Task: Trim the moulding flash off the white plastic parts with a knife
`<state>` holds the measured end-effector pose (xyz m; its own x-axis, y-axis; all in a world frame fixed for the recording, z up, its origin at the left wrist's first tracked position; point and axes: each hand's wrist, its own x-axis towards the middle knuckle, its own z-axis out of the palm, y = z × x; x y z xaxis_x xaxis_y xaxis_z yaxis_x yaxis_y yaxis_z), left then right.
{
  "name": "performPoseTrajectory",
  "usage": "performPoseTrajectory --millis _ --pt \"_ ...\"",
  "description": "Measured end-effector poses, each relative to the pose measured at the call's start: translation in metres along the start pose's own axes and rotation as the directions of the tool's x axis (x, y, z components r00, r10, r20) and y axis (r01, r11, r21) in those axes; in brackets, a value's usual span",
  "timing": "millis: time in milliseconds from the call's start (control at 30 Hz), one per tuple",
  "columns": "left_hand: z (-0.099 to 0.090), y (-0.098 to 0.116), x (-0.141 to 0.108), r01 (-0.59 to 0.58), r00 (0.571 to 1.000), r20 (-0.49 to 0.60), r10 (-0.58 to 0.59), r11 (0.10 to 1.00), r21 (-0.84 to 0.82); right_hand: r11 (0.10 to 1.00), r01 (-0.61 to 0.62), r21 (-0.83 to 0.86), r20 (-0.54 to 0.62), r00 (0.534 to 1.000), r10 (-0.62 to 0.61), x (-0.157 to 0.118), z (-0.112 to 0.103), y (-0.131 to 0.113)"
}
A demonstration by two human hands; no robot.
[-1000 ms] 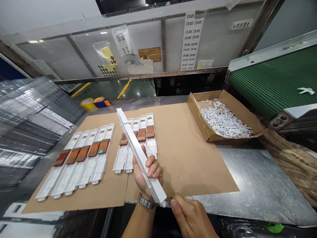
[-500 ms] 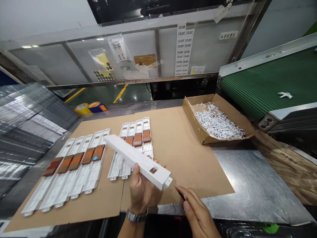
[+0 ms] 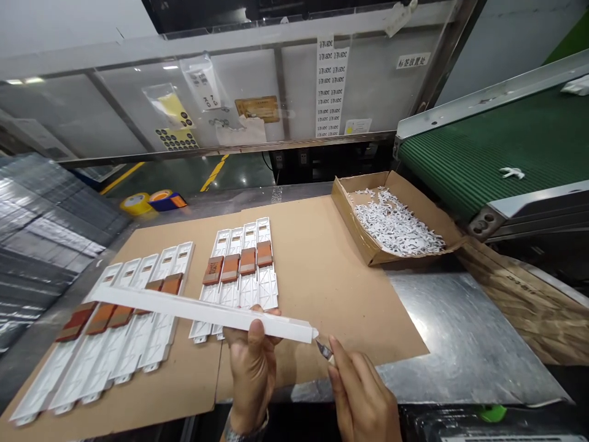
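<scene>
My left hand [image 3: 252, 374] grips a long white moulded plastic bar [image 3: 202, 313] near its right end, holding it level above the cardboard. My right hand [image 3: 361, 393] pinches a small metal-bladed knife [image 3: 324, 350], its tip just beside the bar's end and apparently not touching it. Below the bar lie two groups of white plastic panels with brown patches, one [image 3: 239, 294] directly under the bar's middle and one [image 3: 138, 331] further left, partly hidden by the bar.
The panels rest on a brown cardboard sheet [image 3: 322, 288] over a steel table [image 3: 460, 331]. At the back right, a cardboard box lid [image 3: 350, 212] holds white plastic trimmings. A green conveyor belt [image 3: 506, 141] runs behind it. Rolls of tape [image 3: 137, 204] stand at the back left.
The white bar has swung from pointing up and away to lying nearly level, crossing the panels. My right hand has drawn back slightly, with the knife now visible off the bar's end.
</scene>
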<state>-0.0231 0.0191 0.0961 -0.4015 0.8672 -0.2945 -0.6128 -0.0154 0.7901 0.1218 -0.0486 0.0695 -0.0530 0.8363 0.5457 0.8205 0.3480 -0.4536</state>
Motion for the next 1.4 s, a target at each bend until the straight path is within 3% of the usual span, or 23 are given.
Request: performPoseTrajectory --millis 933,1167,1400 --pt "0.0 -0.002 -0.004 -0.027 1.0 0.016 0.026 0.996 0.09 0.995 0.046 -0.086 0.05 0.998 -0.042 -0.004 -0.001 0.002" --pt "0.001 0.002 -0.005 -0.016 0.999 0.03 0.014 0.997 0.075 0.987 -0.005 -0.161 -0.005 1.0 0.004 0.001 -0.002 0.008" --pt "0.003 0.003 -0.005 -0.015 1.0 0.022 0.013 0.996 0.085 0.997 -0.012 -0.072 -0.028 1.0 0.01 0.003 -0.008 0.011"
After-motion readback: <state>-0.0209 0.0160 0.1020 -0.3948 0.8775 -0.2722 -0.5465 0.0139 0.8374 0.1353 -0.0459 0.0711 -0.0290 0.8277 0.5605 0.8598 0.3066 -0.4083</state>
